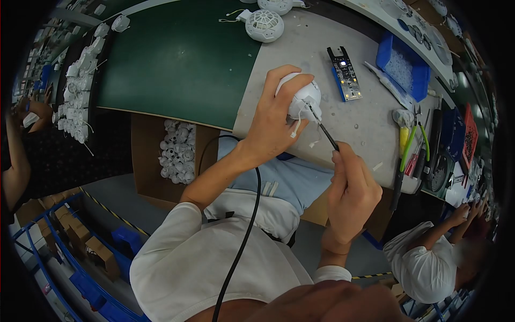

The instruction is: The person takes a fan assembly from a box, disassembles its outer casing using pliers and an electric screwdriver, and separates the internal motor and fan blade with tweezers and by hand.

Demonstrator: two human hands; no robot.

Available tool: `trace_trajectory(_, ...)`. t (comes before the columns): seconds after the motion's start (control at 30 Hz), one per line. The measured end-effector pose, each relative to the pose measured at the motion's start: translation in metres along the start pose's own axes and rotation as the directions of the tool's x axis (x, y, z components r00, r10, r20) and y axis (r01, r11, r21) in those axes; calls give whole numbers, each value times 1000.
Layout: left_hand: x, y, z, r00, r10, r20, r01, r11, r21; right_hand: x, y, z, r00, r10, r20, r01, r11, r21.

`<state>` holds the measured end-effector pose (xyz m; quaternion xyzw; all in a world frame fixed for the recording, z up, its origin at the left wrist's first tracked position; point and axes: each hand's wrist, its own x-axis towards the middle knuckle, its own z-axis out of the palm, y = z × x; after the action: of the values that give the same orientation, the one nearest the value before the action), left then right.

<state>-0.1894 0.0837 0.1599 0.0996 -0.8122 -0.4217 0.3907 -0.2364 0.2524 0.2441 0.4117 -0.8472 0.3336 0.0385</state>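
The left hand [272,119] gripped a round white plastic housing [308,88] over the near part of the counter [335,119]; the right hand [353,190] pinched a slim black tool [328,136], tip at the housing; beyond, a circuit board [348,80] lay left of a blue bin [422,83].

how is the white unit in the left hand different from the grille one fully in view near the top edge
The held unit sits in the left hand; the grille unit lies on the bench. The right hand points a dark tool at the held unit; no tool is at the grille unit. Both are white and rounded, with thin wires.
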Motion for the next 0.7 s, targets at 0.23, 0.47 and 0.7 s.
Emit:
trace_trajectory(0.23, 3, 12, -7, 993, -25, 117, 41, 989, -144, 1, 0, 1, 1000, 12, 9, -12, 1000, -17)
trace_trajectory(0.47, -3, 7, -9, 973, -124, 196, 214, 807, -550, 0, -1, 1, 999, -20, 37, 21, 999, -37)
trace_trajectory(0.7, -10, 1, 6, 985, -175, 8, 168, 933, -319, -1, -3, 11, 999, 45, -2, -45, 996, -80)
